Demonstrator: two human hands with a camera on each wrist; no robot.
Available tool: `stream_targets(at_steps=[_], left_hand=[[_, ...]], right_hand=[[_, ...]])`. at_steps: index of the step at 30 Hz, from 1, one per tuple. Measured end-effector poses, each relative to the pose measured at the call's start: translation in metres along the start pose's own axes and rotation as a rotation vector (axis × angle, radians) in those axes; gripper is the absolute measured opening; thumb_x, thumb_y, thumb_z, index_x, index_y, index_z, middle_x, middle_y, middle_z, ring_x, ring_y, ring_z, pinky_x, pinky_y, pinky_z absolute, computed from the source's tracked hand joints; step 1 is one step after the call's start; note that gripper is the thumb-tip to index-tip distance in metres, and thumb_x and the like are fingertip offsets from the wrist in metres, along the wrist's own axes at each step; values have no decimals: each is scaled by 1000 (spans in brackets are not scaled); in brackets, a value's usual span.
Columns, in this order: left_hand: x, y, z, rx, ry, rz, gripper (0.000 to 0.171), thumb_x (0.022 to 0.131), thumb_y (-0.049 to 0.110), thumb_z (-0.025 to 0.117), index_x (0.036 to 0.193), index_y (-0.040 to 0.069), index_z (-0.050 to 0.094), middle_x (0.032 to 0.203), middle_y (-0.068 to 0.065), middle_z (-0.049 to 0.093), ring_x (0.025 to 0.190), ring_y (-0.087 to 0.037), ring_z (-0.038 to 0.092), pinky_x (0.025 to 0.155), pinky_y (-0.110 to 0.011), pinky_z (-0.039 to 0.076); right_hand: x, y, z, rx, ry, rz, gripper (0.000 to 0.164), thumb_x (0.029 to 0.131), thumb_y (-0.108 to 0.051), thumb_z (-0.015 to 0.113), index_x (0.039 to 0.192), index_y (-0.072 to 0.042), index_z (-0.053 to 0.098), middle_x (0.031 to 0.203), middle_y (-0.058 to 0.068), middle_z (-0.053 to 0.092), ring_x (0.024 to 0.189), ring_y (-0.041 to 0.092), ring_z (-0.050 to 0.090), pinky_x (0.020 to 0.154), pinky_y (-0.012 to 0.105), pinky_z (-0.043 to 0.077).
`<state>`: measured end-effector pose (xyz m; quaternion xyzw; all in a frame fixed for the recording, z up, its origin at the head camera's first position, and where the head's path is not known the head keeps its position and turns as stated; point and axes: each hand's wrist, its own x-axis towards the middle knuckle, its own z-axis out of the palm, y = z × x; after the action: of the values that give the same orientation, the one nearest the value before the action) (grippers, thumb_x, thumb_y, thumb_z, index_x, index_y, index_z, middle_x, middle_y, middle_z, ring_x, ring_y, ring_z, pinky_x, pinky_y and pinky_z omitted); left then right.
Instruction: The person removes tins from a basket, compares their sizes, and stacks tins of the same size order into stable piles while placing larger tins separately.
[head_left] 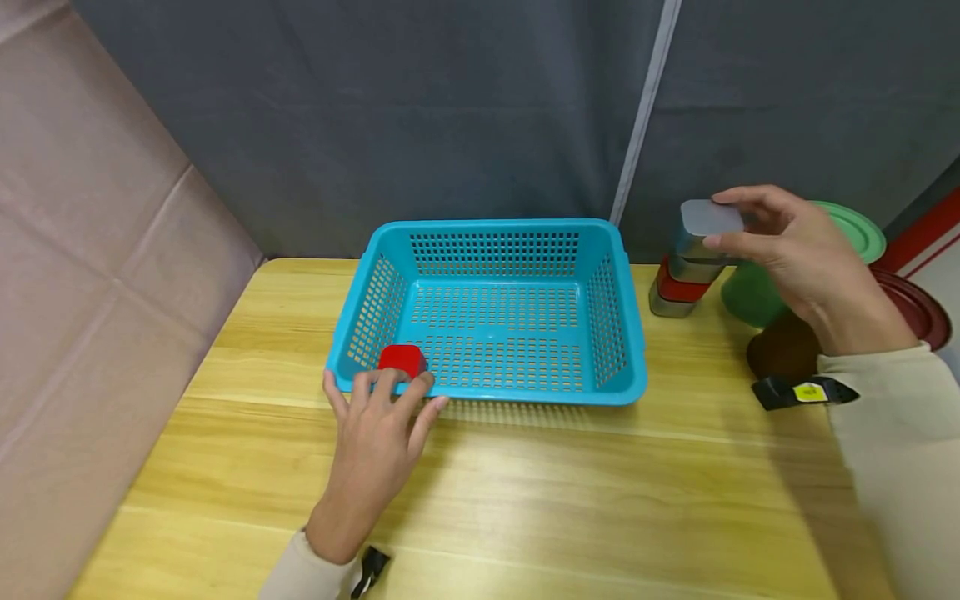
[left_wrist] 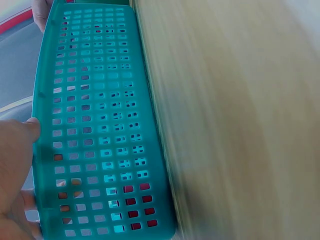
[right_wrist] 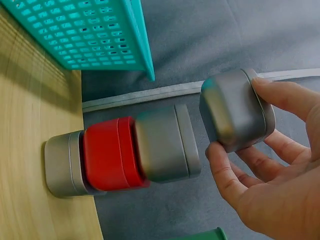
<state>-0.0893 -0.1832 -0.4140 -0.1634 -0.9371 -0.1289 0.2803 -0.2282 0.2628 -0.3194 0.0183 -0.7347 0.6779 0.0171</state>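
My right hand [head_left: 813,267] pinches a small silver tin [head_left: 711,218] with rounded corners between thumb and fingers. A gap in the right wrist view separates it from the stack below. That stack has a silver tin [right_wrist: 167,142] on top, a red tin [right_wrist: 112,154] in the middle and another silver tin [right_wrist: 65,164] on the table. My left hand [head_left: 372,433] lies over the near left rim of a blue plastic basket [head_left: 630,350], fingers spread and bent inside, thumb at the rim. Another red tin [head_left: 402,359] sits in the basket's near left corner, beneath the fingers.
Right of the stack stand a green container [head_left: 752,293] and a dark red-brown one [head_left: 783,343], partly behind my right hand and wrist. A grey curtain [head_left: 495,108] hangs behind the wooden table [head_left: 562,500]. Pinkish cloth [head_left: 97,275] covers the left side.
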Motion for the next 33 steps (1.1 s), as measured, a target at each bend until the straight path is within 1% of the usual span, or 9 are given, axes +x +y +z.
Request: stream_targets(at_steps=[3,9,13,20,26,30,33], left_hand=[[0,0,0,0,2,0,67,109,61,32,112,13,78,105,-18,69,108,-45,57,108,-89,13],[-1,0,0,-2,2,-3,66,109,61,32,112,13,78,105,-18,68,109,-45,57,108,-89,13],[-1,0,1,-3,-2,-4,66,108,61,32,113,13,78,105,-18,68,109,-44,57,109,-89,13],[0,-1,1,-4,2,-3,66,109,61,32,112,13,78,105,-17,69,109,-44,56,108,-89,13],[-1,-1,1,-5,0,-3,65,109,61,34,112,13,78,105,-18,69,109,-45,57,108,-89,13],[-1,-1,1,-11,-3,-2,64,108,60,36,113,13,78,106,-18,69,109,-44,57,109,-89,13],[-1,-1,1,-12,-8,-2,64,108,60,36,113,13,78,106,-18,69,109,-44,57,109,-89,12]], right_hand=[[-1,1,-1,-26,20,2,38,92,-2,78,126,-20,71,108,-13,69,98,11,54,72,15,50],[0,2,-2,-219,69,13,38,95,-12,77,129,-28,69,108,-23,66,100,9,49,75,13,47],[0,3,-3,-259,79,14,37,96,-14,76,129,-28,67,111,-28,66,103,7,50,77,11,46],[0,6,-3,-297,97,22,35,96,-17,77,127,-30,66,110,-30,65,102,7,50,77,11,45],[0,10,-3,-295,112,26,35,96,-18,78,125,-32,66,112,-30,64,102,7,51,77,12,44],[1,12,-2,-237,117,13,36,95,-14,78,126,-28,67,112,-28,66,102,7,52,77,12,44],[1,13,-1,-167,110,1,36,93,-10,79,125,-23,68,111,-25,68,102,7,54,78,11,46]])
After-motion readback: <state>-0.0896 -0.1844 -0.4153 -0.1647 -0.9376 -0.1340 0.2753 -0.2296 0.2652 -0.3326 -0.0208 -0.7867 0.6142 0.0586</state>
